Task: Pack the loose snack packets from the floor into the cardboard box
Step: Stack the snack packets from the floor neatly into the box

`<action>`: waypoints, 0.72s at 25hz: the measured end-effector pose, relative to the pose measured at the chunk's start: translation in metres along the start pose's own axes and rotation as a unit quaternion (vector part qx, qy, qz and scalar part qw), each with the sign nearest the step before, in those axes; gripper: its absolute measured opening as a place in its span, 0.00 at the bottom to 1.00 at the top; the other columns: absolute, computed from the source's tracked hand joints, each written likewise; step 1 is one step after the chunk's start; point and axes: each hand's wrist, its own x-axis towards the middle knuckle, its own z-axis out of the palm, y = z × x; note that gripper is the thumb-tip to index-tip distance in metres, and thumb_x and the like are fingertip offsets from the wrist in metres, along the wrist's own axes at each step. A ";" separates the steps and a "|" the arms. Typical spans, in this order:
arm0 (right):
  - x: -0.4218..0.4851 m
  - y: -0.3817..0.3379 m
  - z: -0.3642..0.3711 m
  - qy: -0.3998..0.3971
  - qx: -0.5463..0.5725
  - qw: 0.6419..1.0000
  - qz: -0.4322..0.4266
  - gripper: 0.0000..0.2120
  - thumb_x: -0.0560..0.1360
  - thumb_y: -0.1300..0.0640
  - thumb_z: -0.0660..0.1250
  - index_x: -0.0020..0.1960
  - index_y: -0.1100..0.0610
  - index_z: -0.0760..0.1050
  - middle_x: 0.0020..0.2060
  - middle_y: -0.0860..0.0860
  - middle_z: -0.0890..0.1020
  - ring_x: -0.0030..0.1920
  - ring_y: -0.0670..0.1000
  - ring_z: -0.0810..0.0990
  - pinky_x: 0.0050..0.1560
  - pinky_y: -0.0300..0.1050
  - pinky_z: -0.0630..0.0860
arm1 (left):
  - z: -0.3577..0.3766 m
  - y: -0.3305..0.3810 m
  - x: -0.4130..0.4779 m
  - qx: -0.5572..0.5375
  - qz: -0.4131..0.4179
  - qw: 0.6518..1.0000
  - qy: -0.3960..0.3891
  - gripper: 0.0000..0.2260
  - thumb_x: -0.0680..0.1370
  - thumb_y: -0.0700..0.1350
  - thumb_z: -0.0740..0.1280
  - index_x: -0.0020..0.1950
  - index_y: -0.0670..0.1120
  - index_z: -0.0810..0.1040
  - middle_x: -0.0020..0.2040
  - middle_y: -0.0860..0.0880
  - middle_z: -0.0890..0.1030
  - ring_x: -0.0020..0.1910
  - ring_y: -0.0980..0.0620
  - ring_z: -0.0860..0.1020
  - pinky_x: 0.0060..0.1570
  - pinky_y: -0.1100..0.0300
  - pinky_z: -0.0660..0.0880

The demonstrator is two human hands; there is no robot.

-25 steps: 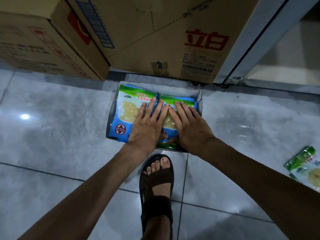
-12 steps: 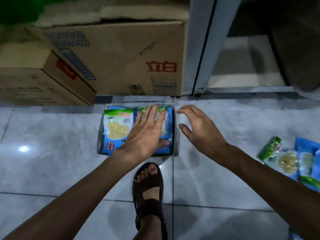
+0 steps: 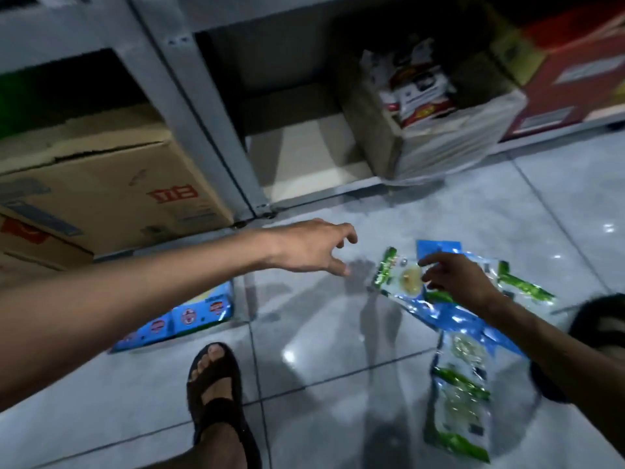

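Several loose snack packets in blue, green and clear film lie scattered on the tile floor at the right. One packet [image 3: 395, 277] lies by my right hand [image 3: 455, 280], whose spread fingers hover at its edge. Another packet [image 3: 458, 411] lies nearer me. My left hand [image 3: 313, 247] reaches rightward above the floor, fingers loosely curled, holding nothing. The low cardboard box [image 3: 236, 301] sits at lower left, mostly hidden by my left forearm, with packed blue packets [image 3: 199, 311] showing inside.
A metal shelf post [image 3: 203, 130] stands behind, with a big brown carton [image 3: 101, 187] to its left. On the bottom shelf is an open box of red-and-white packs [image 3: 422, 96]. My sandalled foot [image 3: 216, 401] stands between the box and the loose packets.
Both hands left the packets in the box and swung right. The view turned right, bringing the loose packets under my right hand.
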 end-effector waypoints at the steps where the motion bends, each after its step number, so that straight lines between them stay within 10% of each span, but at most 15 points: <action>1: -0.002 0.025 -0.011 0.011 0.028 0.998 0.054 0.11 0.74 0.73 0.64 0.52 0.63 0.78 0.29 0.52 0.81 0.25 0.43 0.80 0.33 0.38 0.78 | 0.001 0.012 0.013 0.005 0.001 1.000 -0.015 0.26 0.76 0.56 0.68 0.70 0.51 0.66 0.65 0.49 0.75 0.59 0.50 0.75 0.57 0.55 0.72; 4: -0.006 0.103 -0.028 -0.001 -0.026 0.991 0.128 0.09 0.73 0.71 0.65 0.51 0.64 0.79 0.24 0.46 0.81 0.24 0.40 0.79 0.30 0.33 0.74 | 0.022 0.046 0.059 0.007 0.009 0.999 -0.044 0.25 0.76 0.55 0.69 0.70 0.50 0.67 0.64 0.48 0.75 0.58 0.49 0.75 0.54 0.57 0.72; 9: 0.025 0.172 -0.055 0.054 -0.260 0.963 0.037 0.23 0.69 0.60 0.73 0.63 0.59 0.73 0.56 0.63 0.78 0.55 0.65 0.78 0.53 0.53 0.76 | 0.088 0.055 0.142 0.062 -0.005 0.997 -0.041 0.27 0.73 0.52 0.71 0.70 0.48 0.67 0.63 0.44 0.74 0.60 0.44 0.74 0.57 0.53 0.72; 18: 0.060 0.208 -0.057 0.119 -0.214 0.947 0.208 0.46 0.58 0.50 0.80 0.67 0.51 0.57 0.63 0.60 0.61 0.63 0.65 0.63 0.57 0.66 0.70 | 0.153 0.047 0.251 0.194 0.000 0.979 0.055 0.38 0.62 0.54 0.73 0.69 0.45 0.65 0.62 0.45 0.72 0.61 0.45 0.72 0.62 0.55 0.66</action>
